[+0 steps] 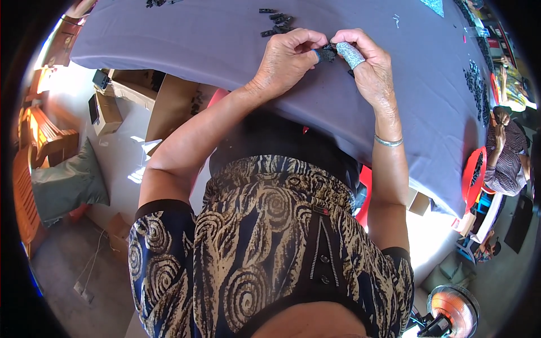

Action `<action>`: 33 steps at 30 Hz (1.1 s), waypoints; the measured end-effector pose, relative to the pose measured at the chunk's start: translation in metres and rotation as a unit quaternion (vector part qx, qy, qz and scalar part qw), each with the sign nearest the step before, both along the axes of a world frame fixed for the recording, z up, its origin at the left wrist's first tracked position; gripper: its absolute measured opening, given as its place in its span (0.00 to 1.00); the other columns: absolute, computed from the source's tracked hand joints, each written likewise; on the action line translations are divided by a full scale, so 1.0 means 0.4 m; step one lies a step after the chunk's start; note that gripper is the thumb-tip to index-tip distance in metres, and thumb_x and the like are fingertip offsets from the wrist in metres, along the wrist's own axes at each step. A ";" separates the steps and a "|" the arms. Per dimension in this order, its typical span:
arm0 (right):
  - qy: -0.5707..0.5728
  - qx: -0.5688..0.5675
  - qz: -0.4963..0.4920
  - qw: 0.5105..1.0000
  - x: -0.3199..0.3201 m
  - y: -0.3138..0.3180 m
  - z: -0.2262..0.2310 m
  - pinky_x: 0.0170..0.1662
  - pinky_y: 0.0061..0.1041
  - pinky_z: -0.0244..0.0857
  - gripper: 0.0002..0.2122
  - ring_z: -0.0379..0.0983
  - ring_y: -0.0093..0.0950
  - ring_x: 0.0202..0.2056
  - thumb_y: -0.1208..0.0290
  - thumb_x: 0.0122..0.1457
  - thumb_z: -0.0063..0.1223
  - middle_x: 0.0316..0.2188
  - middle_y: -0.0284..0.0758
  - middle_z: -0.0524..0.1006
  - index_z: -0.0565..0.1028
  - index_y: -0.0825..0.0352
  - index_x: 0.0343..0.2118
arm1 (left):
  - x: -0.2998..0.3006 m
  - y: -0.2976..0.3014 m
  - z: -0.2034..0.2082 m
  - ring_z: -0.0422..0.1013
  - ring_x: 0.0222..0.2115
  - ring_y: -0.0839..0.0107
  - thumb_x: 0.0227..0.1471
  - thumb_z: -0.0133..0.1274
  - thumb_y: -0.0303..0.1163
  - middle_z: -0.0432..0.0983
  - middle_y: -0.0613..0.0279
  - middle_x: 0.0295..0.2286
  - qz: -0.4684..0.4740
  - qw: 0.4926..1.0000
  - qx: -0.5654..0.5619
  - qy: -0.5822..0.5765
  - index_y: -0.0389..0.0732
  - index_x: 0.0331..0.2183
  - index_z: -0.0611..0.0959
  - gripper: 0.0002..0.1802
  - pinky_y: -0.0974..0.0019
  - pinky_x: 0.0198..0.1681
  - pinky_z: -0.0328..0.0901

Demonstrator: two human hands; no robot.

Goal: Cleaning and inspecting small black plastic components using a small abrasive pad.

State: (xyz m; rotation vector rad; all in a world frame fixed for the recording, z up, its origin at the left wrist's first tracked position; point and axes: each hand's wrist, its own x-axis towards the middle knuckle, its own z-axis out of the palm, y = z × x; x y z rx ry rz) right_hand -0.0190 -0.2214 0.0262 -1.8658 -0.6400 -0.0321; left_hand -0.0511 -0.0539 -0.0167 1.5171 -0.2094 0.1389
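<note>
black pieces lie far on the grey counter; near them, left hand and right hand pinch one small dark part, fingers nearly closed.

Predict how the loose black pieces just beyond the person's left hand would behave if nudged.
Probably light: the black pieces are small beside the left hand. Likely stiff, since they look straight-edged rather than draped on the cloth. Probably apt to slide rather than roll, as they look elongated and blocky, though fine detail is too small to confirm.
</note>
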 end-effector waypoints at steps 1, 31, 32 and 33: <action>0.001 0.000 0.000 1.000 0.000 -0.001 0.003 0.36 0.17 0.64 0.05 0.69 0.17 0.30 0.80 0.54 0.50 0.28 0.27 0.74 0.74 0.67 0.34 | 0.000 0.000 0.000 0.69 0.32 0.80 0.47 0.49 0.16 0.74 0.67 0.32 0.000 1.000 0.000 0.001 0.37 0.38 0.80 0.14 0.74 0.32 0.70; -0.141 -0.210 0.014 0.967 -0.016 0.054 0.074 0.32 0.29 0.63 0.09 0.69 0.35 0.27 0.86 0.46 0.45 0.26 0.38 0.72 0.70 0.68 0.31 | -0.001 -0.005 -0.011 0.73 0.26 0.78 0.42 0.50 0.15 0.76 0.63 0.28 0.083 0.994 0.076 -0.012 0.33 0.33 0.81 0.12 0.75 0.30 0.71; -0.166 -0.215 0.010 0.962 -0.013 0.053 0.071 0.32 0.28 0.63 0.09 0.70 0.33 0.27 0.86 0.47 0.45 0.25 0.37 0.72 0.70 0.68 0.31 | 0.000 -0.006 -0.005 0.73 0.25 0.77 0.43 0.50 0.16 0.77 0.62 0.27 0.094 0.990 0.102 -0.015 0.33 0.33 0.81 0.12 0.75 0.30 0.71; -0.192 -0.219 0.006 0.957 -0.008 0.052 0.068 0.32 0.27 0.64 0.09 0.70 0.31 0.27 0.85 0.47 0.45 0.25 0.37 0.73 0.70 0.68 0.32 | 0.003 -0.007 0.001 0.73 0.24 0.77 0.43 0.51 0.17 0.77 0.61 0.27 0.104 0.986 0.127 -0.017 0.33 0.34 0.81 0.11 0.75 0.29 0.71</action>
